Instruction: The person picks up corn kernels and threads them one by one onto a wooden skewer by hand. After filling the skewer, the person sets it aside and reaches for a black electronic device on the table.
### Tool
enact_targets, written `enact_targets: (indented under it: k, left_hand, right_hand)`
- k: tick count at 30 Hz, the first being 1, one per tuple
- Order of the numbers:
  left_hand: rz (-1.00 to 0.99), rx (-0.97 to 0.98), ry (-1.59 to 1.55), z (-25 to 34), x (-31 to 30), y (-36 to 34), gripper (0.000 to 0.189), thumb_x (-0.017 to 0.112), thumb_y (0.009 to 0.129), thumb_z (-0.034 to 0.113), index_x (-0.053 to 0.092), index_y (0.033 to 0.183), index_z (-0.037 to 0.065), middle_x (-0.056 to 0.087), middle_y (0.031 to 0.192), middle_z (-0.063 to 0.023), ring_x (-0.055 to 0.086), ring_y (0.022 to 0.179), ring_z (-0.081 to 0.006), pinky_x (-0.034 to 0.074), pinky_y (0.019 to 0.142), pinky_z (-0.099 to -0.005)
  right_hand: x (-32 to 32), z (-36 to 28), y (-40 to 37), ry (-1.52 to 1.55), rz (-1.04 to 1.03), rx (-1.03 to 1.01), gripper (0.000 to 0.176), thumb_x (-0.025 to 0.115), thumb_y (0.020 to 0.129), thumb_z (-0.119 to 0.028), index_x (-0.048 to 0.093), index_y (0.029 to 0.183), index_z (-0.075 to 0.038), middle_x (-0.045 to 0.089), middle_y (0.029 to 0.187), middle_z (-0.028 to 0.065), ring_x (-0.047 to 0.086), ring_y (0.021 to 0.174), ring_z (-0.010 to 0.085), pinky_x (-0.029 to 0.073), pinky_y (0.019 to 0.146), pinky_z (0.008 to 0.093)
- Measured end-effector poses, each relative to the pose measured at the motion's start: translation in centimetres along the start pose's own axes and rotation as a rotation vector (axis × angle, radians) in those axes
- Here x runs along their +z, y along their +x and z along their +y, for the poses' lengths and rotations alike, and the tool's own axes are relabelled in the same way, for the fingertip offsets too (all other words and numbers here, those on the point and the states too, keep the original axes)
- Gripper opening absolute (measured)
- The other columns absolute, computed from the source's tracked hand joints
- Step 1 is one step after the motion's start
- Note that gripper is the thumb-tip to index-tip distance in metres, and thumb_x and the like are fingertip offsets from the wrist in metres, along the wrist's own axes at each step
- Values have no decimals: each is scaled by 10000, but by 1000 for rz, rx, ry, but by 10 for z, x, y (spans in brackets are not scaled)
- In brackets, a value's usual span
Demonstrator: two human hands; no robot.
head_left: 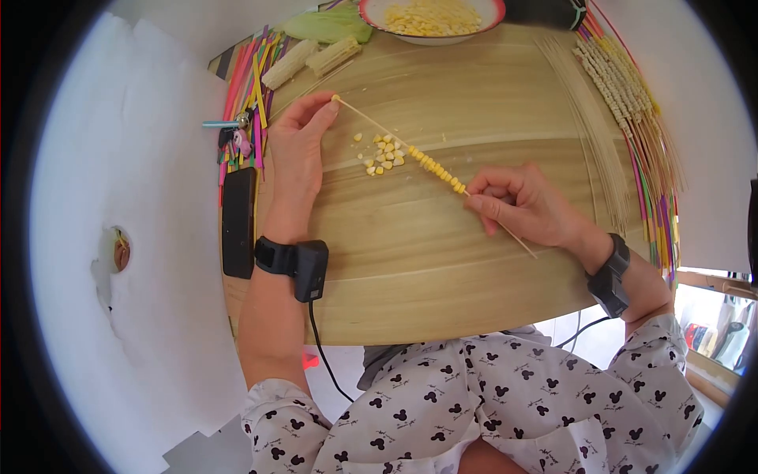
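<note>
Between my two hands a thin wooden skewer (365, 117) slants down to the right, with a row of yellow corn kernels (437, 168) threaded along its middle. My right hand (525, 207) pinches the skewer just below that row, and the bare lower end sticks out past the fingers. At the upper end, the thumb and forefinger of my left hand (302, 142) are closed on a single corn kernel (335, 98) at the skewer's tip. A small pile of loose kernels (384, 155) lies on the wooden table (379, 261) below the skewer.
Two stripped corn cobs (290, 65) and a green husk (332, 24) lie at the back left, near a red-rimmed bowl (387, 33) of kernels. Left are colored strips (257, 71) and a dark phone (238, 223). Right are bare skewers (588, 134) and threaded sticks (612, 87).
</note>
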State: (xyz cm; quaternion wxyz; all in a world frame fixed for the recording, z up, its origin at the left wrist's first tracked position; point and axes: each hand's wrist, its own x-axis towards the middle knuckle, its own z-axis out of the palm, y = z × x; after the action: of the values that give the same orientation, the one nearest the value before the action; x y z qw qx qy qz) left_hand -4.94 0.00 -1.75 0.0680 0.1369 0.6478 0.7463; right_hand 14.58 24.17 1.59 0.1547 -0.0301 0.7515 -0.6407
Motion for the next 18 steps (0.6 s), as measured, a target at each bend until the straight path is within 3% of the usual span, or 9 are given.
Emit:
enact_targets:
  k: [18]
  left_hand:
    - [14,15,-21,0,0,2,200,698,833,32,676,1027,-7,674,914,-34,587,823,-77,451,772,-210]
  right_hand:
    - [1,-1,0,2,37,24,143,556,964,-139,568,897,-13,519,627,-44,466,562,16,361,504,191]
